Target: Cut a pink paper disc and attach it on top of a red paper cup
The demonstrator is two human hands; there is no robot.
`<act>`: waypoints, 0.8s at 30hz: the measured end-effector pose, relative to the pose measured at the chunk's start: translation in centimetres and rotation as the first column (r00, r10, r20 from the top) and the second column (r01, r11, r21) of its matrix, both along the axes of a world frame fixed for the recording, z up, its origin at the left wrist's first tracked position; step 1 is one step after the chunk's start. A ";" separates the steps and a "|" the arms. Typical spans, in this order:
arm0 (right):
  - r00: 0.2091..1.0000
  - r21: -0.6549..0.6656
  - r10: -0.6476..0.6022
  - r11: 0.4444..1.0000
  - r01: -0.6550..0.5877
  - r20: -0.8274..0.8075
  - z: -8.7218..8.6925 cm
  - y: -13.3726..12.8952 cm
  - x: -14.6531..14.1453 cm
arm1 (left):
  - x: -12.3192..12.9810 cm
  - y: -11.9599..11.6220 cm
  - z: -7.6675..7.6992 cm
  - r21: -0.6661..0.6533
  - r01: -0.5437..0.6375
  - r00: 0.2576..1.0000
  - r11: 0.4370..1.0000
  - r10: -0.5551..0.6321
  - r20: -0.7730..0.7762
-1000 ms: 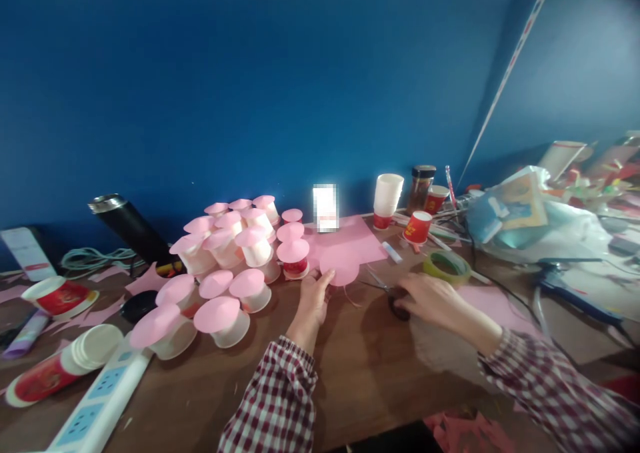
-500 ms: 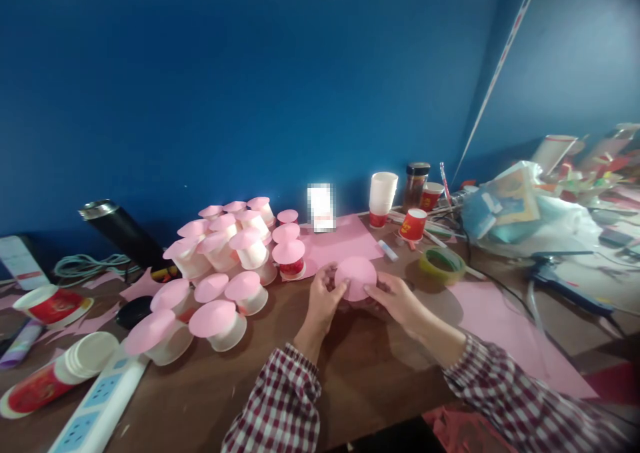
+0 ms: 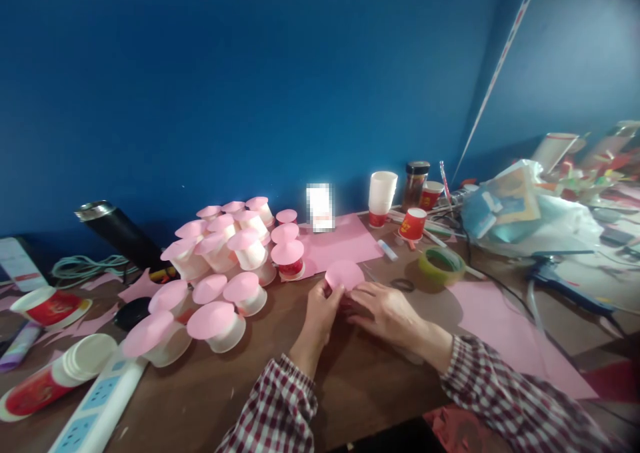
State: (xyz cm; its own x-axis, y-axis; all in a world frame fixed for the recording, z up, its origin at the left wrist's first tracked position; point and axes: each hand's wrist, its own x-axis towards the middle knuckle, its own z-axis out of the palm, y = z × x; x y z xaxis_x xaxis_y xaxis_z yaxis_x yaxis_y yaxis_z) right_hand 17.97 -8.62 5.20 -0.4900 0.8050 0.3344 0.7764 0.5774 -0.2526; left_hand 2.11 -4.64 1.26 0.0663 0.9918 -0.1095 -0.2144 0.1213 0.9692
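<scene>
A pink paper disc (image 3: 345,275) is pinched at its lower left edge by my left hand (image 3: 320,311), thumb on top. My right hand (image 3: 389,311) lies at the disc's lower right edge, fingers stretched and slightly apart, palm down above the brown table (image 3: 280,373). Whether those fingertips touch the disc I cannot tell. To the left stand several paper cups (image 3: 231,333) topped with pink paper cones (image 3: 213,318). A pink paper sheet (image 3: 350,239) lies just beyond my hands.
Stacked white cups (image 3: 383,193), a red cup (image 3: 413,223), a glue stick (image 3: 387,250) and a tape roll (image 3: 442,266) are at right. Further right sit a plastic bag (image 3: 530,213) and a blue glue gun (image 3: 565,279). A power strip (image 3: 97,399) and black flask (image 3: 120,233) lie left.
The disc has moved slightly left and back and looks more tilted. My right hand has turned palm down, its thumb no longer on the disc's front. My left hand keeps its hold.
</scene>
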 end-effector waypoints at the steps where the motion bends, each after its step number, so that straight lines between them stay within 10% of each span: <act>1: 0.999 -0.009 0.020 1.000 -0.021 -0.048 0.0 0.3 0.5 | -0.5 0.1 -0.4 -0.006 -0.012 1.000 1.000 0.012 -0.022; 9: 0.801 0.067 -0.556 0.828 0.557 0.222 -0.1 6.6 6.3 | -4.3 -0.2 -1.0 0.138 -0.022 0.892 0.990 0.082 -0.444; 18: 0.729 -0.024 -0.606 0.764 0.645 0.320 -1.1 8.7 6.9 | -4.2 -3.0 1.6 0.178 0.201 0.293 0.963 0.115 -0.949; 24: 0.740 0.031 -0.671 0.742 0.670 0.056 0.2 7.6 6.9 | -7.3 -1.8 0.8 0.320 0.525 0.253 0.789 0.214 -0.943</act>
